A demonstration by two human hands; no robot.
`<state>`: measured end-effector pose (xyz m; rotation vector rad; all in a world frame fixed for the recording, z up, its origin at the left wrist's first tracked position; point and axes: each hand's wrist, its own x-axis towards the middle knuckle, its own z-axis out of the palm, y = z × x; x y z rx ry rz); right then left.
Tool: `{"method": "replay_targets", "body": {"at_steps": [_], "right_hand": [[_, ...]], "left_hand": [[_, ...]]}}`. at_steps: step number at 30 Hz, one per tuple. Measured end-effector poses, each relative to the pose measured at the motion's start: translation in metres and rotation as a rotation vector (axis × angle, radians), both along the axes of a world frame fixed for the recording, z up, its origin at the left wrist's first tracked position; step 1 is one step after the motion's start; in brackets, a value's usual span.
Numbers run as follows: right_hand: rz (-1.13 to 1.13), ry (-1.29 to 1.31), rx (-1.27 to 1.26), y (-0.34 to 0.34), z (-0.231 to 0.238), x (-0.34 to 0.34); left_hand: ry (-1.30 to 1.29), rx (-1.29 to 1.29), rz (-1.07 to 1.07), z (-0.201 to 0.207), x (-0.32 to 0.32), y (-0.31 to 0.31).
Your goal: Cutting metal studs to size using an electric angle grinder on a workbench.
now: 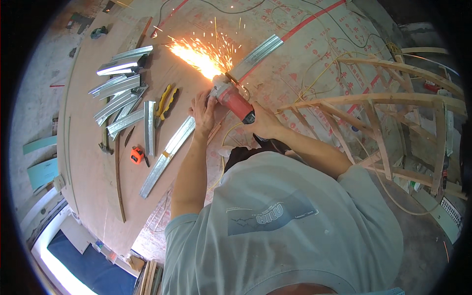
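Note:
My right hand [263, 122] is closed round the rear of a red angle grinder [235, 101]. Bright sparks [199, 59] spray from its disc toward the far left. The disc edge meets a long silvery metal channel [177, 138], which runs diagonally from near left to far right. Beside the grinder's head, my left hand [202, 110] grips the channel, covering part of it. Glare hides the exact cutting spot. The channel's far part [263, 50] shows beyond the grinder.
Left on the wooden board [91, 172] lie short metal channel pieces [120, 86], yellow-handled snips [166, 102], an orange tape measure [137, 156] and a hammer [104, 145]. A curved wooden frame [373, 105] stands at right. Cables [319, 76] trail over the printed floor sheet.

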<state>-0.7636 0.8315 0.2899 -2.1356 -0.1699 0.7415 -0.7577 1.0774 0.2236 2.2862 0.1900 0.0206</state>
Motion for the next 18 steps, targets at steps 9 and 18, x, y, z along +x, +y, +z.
{"method": "replay_targets", "body": {"at_steps": [9, 18], "right_hand": [[0.013, 0.023, -0.014, -0.010, -0.010, -0.006], [-0.095, -0.038, 0.023, -0.035, -0.007, -0.012]], "left_hand": [[-0.023, 0.079, -0.010, -0.001, -0.001, 0.002], [-0.132, 0.208, 0.158, 0.024, -0.084, 0.066]]}}
